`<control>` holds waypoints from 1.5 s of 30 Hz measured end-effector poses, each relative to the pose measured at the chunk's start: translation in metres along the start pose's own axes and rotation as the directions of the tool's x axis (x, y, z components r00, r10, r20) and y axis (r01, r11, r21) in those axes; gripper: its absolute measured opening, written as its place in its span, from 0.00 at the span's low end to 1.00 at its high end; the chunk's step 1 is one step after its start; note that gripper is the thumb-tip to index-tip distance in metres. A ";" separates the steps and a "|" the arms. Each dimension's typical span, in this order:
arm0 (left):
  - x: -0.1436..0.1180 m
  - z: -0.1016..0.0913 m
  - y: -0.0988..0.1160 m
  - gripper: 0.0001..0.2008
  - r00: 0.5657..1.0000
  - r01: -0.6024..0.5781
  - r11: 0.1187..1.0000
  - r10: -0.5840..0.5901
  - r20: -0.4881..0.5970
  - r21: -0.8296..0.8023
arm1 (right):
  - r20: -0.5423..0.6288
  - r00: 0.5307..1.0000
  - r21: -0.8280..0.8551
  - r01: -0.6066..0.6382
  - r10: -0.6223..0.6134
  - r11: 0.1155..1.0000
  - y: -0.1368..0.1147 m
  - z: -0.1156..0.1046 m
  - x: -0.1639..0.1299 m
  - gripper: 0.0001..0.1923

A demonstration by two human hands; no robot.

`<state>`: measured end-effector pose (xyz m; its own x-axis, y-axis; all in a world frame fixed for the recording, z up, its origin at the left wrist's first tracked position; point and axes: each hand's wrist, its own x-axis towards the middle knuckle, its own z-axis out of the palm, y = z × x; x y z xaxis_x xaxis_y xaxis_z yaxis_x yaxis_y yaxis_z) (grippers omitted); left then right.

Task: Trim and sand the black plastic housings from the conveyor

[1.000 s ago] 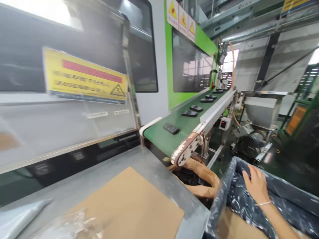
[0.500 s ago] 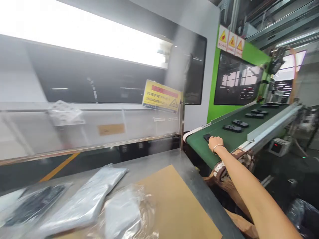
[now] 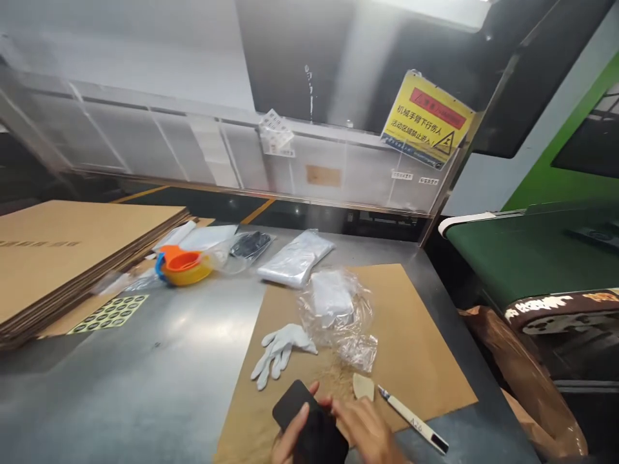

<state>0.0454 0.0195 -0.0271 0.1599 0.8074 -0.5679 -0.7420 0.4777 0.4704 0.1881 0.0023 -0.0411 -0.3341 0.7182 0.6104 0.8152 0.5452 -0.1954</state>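
Note:
A flat black plastic part [image 3: 304, 420] is held low over the front of a brown cardboard sheet [image 3: 416, 351] on the steel table. My left hand [image 3: 289, 441] grips it from below-left, fingers curled over its face. My right hand [image 3: 366, 430] touches its right edge. Just beyond my right hand lie a small beige scraper-like piece [image 3: 362, 386] and a white-handled knife [image 3: 412, 419]. A white glove [image 3: 281, 350] lies to the left, and a crumpled clear plastic bag [image 3: 339, 311] sits behind.
A green conveyor belt [image 3: 527, 254] ends at the right, with a brown bag [image 3: 525, 377] below it. A stack of flat cardboard [image 3: 58, 258], an orange and yellow bowl [image 3: 184, 267], a sticker sheet [image 3: 109, 313] and clear bags [image 3: 296, 260] lie on the table [image 3: 145, 374]. A yellow warning sign [image 3: 427, 122] hangs behind.
My right hand left the conveyor with a black part and came back over the cardboard sheet. The view swung left and down to the table, and both hands now hold the part.

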 end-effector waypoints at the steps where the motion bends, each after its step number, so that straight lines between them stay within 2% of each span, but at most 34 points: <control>1: -0.001 -0.004 0.002 0.19 0.999 -0.033 0.999 0.034 -0.020 0.015 | 0.035 0.998 -0.015 -0.045 0.046 0.999 0.003 0.004 -0.002 0.23; 3: -0.007 -0.015 0.007 0.19 0.989 -0.148 0.980 0.146 0.026 0.136 | 0.070 0.983 -0.141 -0.159 0.170 0.977 0.015 0.010 -0.004 0.25; 6: -0.018 -0.032 0.012 0.18 0.935 -0.337 0.861 0.261 0.239 0.381 | 0.077 0.959 -0.247 -0.248 0.274 0.937 0.026 0.019 -0.007 0.19; 9: -0.028 -0.042 0.018 0.16 0.864 -0.485 0.691 0.285 0.415 0.536 | 0.146 0.959 -0.173 -0.218 0.244 0.960 0.020 0.018 -0.010 0.16; 12: -0.034 -0.041 0.028 0.12 0.778 -0.618 0.483 0.262 0.571 0.620 | 0.190 0.956 -0.003 -0.227 0.224 0.974 0.002 -0.003 -0.003 0.21; 14: -0.036 -0.037 0.033 0.09 0.733 -0.674 0.372 0.227 0.641 0.639 | 0.203 0.966 0.244 -0.207 0.159 0.947 -0.015 -0.023 0.008 0.23; 16: -0.038 -0.032 0.035 0.06 0.714 -0.696 0.303 0.206 0.669 0.651 | 0.137 0.990 0.414 -0.027 -0.033 0.910 -0.035 -0.039 0.022 0.25; 19: -0.041 -0.030 0.034 0.10 0.692 -0.721 0.230 0.199 0.693 0.654 | 0.059 0.972 0.418 0.182 -0.227 0.890 -0.056 -0.053 0.038 0.27; 21: -0.045 -0.033 0.033 0.08 0.677 -0.735 0.212 0.194 0.710 0.644 | 0.085 0.967 0.382 0.192 -0.242 0.904 -0.060 -0.059 0.042 0.28; 25: -0.048 -0.039 0.029 0.02 0.685 -0.725 0.212 0.123 0.718 0.656 | 0.168 0.964 0.369 0.130 -0.204 0.920 -0.063 -0.064 0.039 0.29; 29: -0.049 -0.039 0.023 0.08 0.655 -0.744 0.262 0.103 0.749 0.615 | 0.084 0.967 0.399 0.187 -0.239 0.897 -0.072 -0.063 0.035 0.26; 32: -0.053 -0.035 0.023 0.05 0.644 -0.745 0.295 0.082 0.760 0.599 | 0.136 0.968 0.407 0.139 -0.211 0.903 -0.071 -0.068 0.036 0.28; 34: -0.056 -0.033 0.024 0.03 0.649 -0.737 0.301 0.060 0.759 0.606 | 0.172 0.968 0.406 0.099 -0.182 0.909 -0.069 -0.072 0.036 0.30; 37: -0.059 -0.032 0.023 0.07 0.674 -0.707 0.329 0.049 0.737 0.626 | 0.147 0.968 0.416 0.126 -0.203 0.901 -0.069 -0.072 0.032 0.29; 39: -0.059 -0.034 0.023 0.06 0.705 -0.663 0.404 0.054 0.707 0.630 | 0.143 0.969 0.426 0.122 -0.200 0.896 -0.068 -0.071 0.028 0.29; 41: -0.057 -0.039 0.025 0.03 0.749 -0.590 0.520 0.068 0.659 0.618 | 0.183 0.970 0.440 0.066 -0.161 0.896 -0.065 -0.070 0.024 0.29; 43: -0.055 -0.043 0.028 0.13 0.807 -0.500 0.656 0.117 0.579 0.565 | 0.222 0.972 0.478 -0.042 -0.074 0.877 -0.064 -0.068 0.020 0.30; 45: -0.053 -0.043 0.030 0.29 0.843 -0.385 0.801 0.102 0.529 0.459 | 0.191 0.978 0.547 -0.178 0.084 0.818 -0.067 -0.063 0.017 0.27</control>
<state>-0.0131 -0.0241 -0.0122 0.4037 0.9119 -0.0736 -0.3564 0.2308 0.9054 0.1578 -0.0491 0.0306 -0.3485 0.8311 0.4334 0.4678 0.5549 -0.6879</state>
